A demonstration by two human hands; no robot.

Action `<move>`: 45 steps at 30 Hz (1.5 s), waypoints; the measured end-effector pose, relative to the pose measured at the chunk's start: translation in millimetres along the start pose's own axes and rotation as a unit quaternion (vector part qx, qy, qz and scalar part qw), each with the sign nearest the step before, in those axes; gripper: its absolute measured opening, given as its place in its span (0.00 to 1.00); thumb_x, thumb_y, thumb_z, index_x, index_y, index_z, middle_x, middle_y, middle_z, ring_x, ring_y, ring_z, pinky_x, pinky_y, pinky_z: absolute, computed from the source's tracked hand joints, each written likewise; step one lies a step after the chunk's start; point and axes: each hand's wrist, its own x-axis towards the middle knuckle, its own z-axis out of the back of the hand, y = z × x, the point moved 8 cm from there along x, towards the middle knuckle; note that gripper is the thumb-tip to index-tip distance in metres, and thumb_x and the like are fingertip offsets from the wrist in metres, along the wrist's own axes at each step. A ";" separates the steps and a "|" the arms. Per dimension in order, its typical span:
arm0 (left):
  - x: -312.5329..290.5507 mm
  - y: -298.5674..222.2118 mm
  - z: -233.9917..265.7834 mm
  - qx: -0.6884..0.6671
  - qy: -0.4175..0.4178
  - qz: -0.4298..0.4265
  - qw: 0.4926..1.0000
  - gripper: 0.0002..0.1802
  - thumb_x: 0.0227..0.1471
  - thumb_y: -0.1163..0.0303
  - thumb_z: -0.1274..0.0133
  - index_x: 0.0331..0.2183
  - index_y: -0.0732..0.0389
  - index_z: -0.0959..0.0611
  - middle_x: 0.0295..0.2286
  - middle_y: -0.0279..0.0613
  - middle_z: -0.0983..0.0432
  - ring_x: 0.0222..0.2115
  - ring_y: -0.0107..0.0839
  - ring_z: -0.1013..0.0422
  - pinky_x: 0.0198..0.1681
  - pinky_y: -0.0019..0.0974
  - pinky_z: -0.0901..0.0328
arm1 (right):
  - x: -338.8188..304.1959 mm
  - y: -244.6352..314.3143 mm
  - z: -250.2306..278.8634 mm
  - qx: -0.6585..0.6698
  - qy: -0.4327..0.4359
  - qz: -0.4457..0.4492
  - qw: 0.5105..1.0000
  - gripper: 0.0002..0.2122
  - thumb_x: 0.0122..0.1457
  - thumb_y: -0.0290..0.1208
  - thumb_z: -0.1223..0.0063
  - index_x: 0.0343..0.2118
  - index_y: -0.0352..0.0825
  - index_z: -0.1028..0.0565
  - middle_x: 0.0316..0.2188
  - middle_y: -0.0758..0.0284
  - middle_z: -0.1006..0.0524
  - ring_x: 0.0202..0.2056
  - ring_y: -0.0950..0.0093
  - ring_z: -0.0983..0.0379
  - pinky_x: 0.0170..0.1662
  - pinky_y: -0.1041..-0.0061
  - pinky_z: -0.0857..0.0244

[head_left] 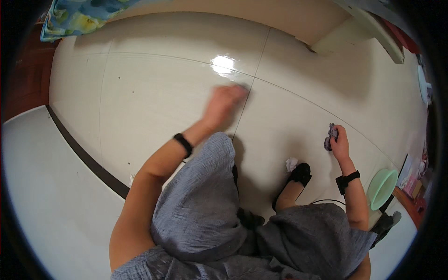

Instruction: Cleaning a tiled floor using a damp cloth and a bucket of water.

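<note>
Over the pale tiled floor [177,88], my left hand [222,106] reaches forward, blurred by motion. Its fingers are drawn together at a small dark thing on the floor beside a tile joint; the blur hides what that is. To the right, my right hand [341,141] is closed around a crumpled grey-purple cloth [330,138], low over the tiles. A crumpled white tissue [291,164] lies by the toe of my black shoe [302,173], between the two hands.
A pale green basin [382,189] stands at the right. Along the far side runs a beige furniture base [224,11], with a pale leg [345,35] at its right. White furniture [60,186] fills the lower left. Dark specks [133,92] dot the floor.
</note>
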 end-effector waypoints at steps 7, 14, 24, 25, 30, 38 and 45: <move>5.7 -26.7 -104.5 -0.041 0.205 -0.185 0.960 0.13 0.49 0.71 0.55 0.39 0.59 0.24 0.39 0.45 0.28 0.36 0.38 0.30 0.40 0.37 0.34 | 3.9 8.8 -5.2 -0.023 0.006 0.029 0.999 0.19 0.47 0.17 0.57 0.45 0.33 0.37 0.40 0.58 0.33 0.42 0.59 0.34 0.47 0.69 0.38; -43.7 256.1 182.6 0.341 -0.126 0.344 0.866 0.17 0.53 0.63 0.58 0.33 0.64 0.20 0.29 0.52 0.23 0.30 0.43 0.28 0.38 0.41 0.34 | 3.9 21.1 3.4 0.014 0.019 0.024 0.999 0.20 0.45 0.16 0.58 0.45 0.32 0.37 0.41 0.57 0.34 0.43 0.61 0.35 0.49 0.70 0.40; 87.5 199.1 124.9 0.234 -0.107 0.139 0.956 0.20 0.44 0.79 0.56 0.43 0.61 0.24 0.42 0.48 0.28 0.41 0.46 0.33 0.48 0.40 0.37 | 9.4 38.0 5.0 0.023 0.035 -0.019 0.999 0.20 0.43 0.14 0.58 0.43 0.33 0.38 0.34 0.59 0.34 0.36 0.63 0.35 0.45 0.74 0.40; 101.1 184.2 92.0 0.268 -0.058 0.063 0.959 0.21 0.45 0.77 0.56 0.45 0.60 0.26 0.46 0.46 0.31 0.44 0.46 0.35 0.50 0.39 0.38 | 9.9 35.2 3.5 0.019 0.037 -0.013 0.999 0.19 0.42 0.16 0.57 0.41 0.33 0.38 0.33 0.60 0.35 0.34 0.64 0.36 0.44 0.74 0.39; 106.1 209.7 95.9 0.315 -0.018 0.025 0.948 0.21 0.52 0.72 0.60 0.50 0.59 0.31 0.51 0.45 0.37 0.47 0.48 0.39 0.50 0.42 0.38 | 13.0 39.6 3.6 -0.018 0.034 -0.004 0.999 0.17 0.41 0.16 0.56 0.38 0.33 0.38 0.31 0.59 0.35 0.34 0.63 0.36 0.43 0.73 0.39; -71.7 319.3 279.3 0.472 -0.006 0.434 0.767 0.15 0.50 0.76 0.59 0.40 0.64 0.24 0.43 0.42 0.29 0.45 0.48 0.37 0.47 0.40 0.36 | 23.7 44.5 11.3 0.000 0.048 -0.031 0.998 0.17 0.40 0.18 0.54 0.37 0.34 0.39 0.29 0.59 0.36 0.31 0.63 0.38 0.41 0.73 0.39; -67.3 206.2 235.8 0.290 -0.286 0.228 0.884 0.25 0.38 0.87 0.60 0.42 0.64 0.24 0.47 0.58 0.33 0.48 0.54 0.35 0.54 0.46 0.44 | 9.2 33.3 17.1 -0.051 0.027 0.006 0.998 0.17 0.40 0.20 0.51 0.37 0.34 0.38 0.31 0.58 0.34 0.34 0.60 0.34 0.41 0.68 0.38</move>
